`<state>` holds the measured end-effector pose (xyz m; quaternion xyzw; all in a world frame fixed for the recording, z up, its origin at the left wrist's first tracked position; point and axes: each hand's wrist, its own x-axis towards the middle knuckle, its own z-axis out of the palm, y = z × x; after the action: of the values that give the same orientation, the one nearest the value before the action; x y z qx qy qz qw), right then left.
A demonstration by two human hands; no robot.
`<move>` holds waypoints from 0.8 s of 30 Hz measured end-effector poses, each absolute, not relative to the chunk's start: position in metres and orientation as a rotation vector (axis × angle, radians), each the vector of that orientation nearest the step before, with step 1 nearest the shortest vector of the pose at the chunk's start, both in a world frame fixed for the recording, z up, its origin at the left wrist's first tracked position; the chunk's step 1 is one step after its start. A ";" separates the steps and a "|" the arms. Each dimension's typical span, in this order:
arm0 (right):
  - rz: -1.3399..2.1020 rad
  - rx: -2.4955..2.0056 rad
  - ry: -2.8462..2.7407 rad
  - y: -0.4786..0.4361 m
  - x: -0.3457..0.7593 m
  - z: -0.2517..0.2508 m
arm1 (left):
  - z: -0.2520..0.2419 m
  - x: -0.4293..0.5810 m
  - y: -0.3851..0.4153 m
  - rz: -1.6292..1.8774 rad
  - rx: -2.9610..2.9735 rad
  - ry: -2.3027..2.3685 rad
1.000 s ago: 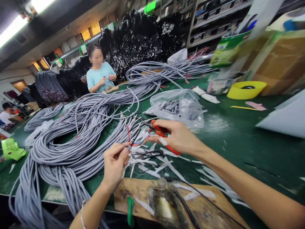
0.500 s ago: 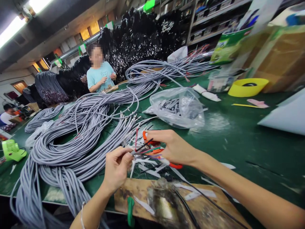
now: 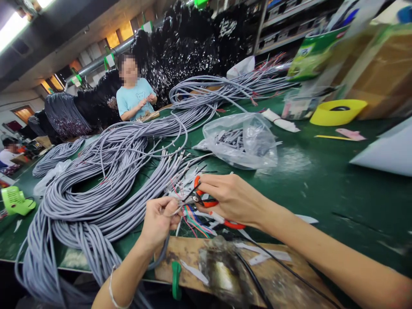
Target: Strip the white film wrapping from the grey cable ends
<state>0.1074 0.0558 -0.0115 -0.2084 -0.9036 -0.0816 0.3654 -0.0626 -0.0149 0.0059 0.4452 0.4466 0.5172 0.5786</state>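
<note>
Gripping gray multicore cable [image 3: 165,248] near its end: L hand [image 3: 162,218], fingers pinched tight; R hand [image 3: 233,199], fingers wrapped round red-handled cutters [image 3: 196,198], jaws by cable end. Cable end loc.: btwn hands, above bench [image 3: 305,186]. Status (judged): jacket stripped, colored cores [image 3: 197,224] fanned out = done; black strand [image 3: 190,195] seemingly uncut; adj. gray cable bundle [image 3: 96,206] likely pending

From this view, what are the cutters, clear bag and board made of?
Cutters: metal head, greyish with slight shine; orange handles, likely plastic, from their even colour. Bag: thin, glossy plastic film; creased, contents show through. Board: probably wood, dull; brown and stained, grain unclear.
</note>
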 end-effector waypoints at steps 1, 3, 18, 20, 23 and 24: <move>-0.270 -0.542 -2.314 0.055 0.107 -0.011 | 0.005 -0.063 -0.014 1.202 1.039 1.041; -0.374 -0.549 -2.282 0.053 0.105 -0.010 | 0.004 -0.064 -0.014 1.185 1.046 1.029; 0.000 -1.719 -2.544 0.065 0.109 -0.001 | 0.001 -0.074 -0.011 1.277 1.052 0.860; 0.073 -1.775 -2.623 0.068 0.112 -0.001 | 0.004 -0.073 -0.010 1.292 1.014 0.857; 0.118 -1.774 -2.657 0.070 0.118 0.001 | 0.015 -0.072 -0.014 1.285 0.959 0.855; 0.123 -1.761 -2.660 0.069 0.119 0.002 | 0.020 -0.073 -0.020 1.269 0.936 0.852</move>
<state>0.1193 0.0693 0.0018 -0.5516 -0.8329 0.0384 -0.0253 -0.0727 -0.0195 0.0197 0.4080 0.3714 0.5528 0.6245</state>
